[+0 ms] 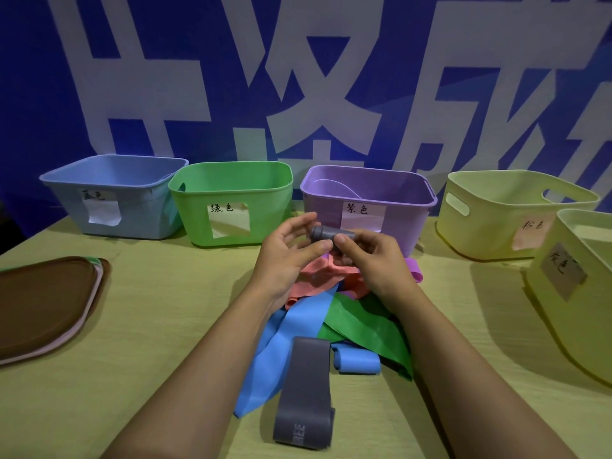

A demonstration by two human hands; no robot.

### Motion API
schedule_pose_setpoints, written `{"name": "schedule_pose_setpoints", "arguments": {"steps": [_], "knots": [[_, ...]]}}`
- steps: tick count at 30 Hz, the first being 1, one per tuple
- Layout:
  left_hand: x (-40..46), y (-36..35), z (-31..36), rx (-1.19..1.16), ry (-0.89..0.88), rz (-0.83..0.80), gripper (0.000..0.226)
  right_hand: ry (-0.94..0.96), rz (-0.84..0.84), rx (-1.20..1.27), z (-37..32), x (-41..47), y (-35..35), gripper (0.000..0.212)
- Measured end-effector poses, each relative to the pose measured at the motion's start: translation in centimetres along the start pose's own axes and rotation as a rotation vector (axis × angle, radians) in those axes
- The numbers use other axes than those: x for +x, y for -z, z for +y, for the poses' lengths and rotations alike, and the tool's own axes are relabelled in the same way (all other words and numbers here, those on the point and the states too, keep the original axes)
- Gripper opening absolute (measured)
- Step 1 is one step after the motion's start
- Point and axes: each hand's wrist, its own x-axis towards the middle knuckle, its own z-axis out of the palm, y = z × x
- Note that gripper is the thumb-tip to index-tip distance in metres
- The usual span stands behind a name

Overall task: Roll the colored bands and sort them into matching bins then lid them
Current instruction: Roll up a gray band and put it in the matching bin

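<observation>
Rolling step: grey roll (331, 234) held above band pile (334, 293), in front of purple bin (367, 193). Right hand (371, 260) fingers pinch roll; left hand (291, 250) fingers curl round its end. Next, likely: drop into grey-labelled bin (576, 293), far right. Bands thin, rubbery, matte; bins smooth plastic. Lids (49, 303) stacked on tabletop (165, 326).

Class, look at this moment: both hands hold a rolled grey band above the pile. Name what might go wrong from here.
1. The rolled grey band is only pinched between the left hand and right hand; if released loosely it may unroll.
2. No bin is grey: the grey-labelled one is the pale yellow bin at the right edge, beside another pale yellow bin, so a mix-up seems possible.
3. The flat grey band overlaps the loose blue band and may drag it.
</observation>
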Motion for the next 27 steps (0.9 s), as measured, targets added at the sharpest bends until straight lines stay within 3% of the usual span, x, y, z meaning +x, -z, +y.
{"name": "schedule_pose_setpoints", "arguments": {"steps": [2, 5, 8, 13, 16, 20, 24, 27], "knots": [[-0.2, -0.2, 0.2, -0.068, 0.089, 0.003, 0.040, 0.081, 0.035, 0.032, -0.1, -0.1, -0.3, 0.007], [-0.8, -0.9, 0.8, -0.183, 0.219, -0.052, 0.036, 0.214, 0.118, -0.081, 0.1, -0.1, -0.9, 0.017], [-0.7, -1.4, 0.9, -0.265, 0.235, 0.010, 0.044, 0.328, 0.176, -0.260, 0.3, -0.4, -1.3, 0.027], [-0.7, -1.5, 1.1, -0.291, 0.305, 0.085, 0.032, 0.568, 0.185, -0.430, 0.4, -0.5, -2.2, 0.031], [-0.8, -1.5, 1.3, -0.325, 0.321, 0.122, 0.031, 0.608, 0.180, -0.452, 0.4, -0.4, -2.5, 0.034], [-1.2, -1.5, 1.7, -0.308, 0.303, 0.167, 0.023, 0.482, 0.096, -0.368, 0.2, -0.4, -2.3, 0.041], [-0.7, -1.1, 1.7, -0.179, 0.238, 0.131, 0.013, 0.231, 0.024, -0.027, -0.9, -0.8, -2.0, 0.012], [-0.4, -0.6, 1.2, -0.054, 0.171, 0.066, 0.012, 0.056, 0.108, 0.139, -1.4, -0.6, -1.5, 0.029]]}}
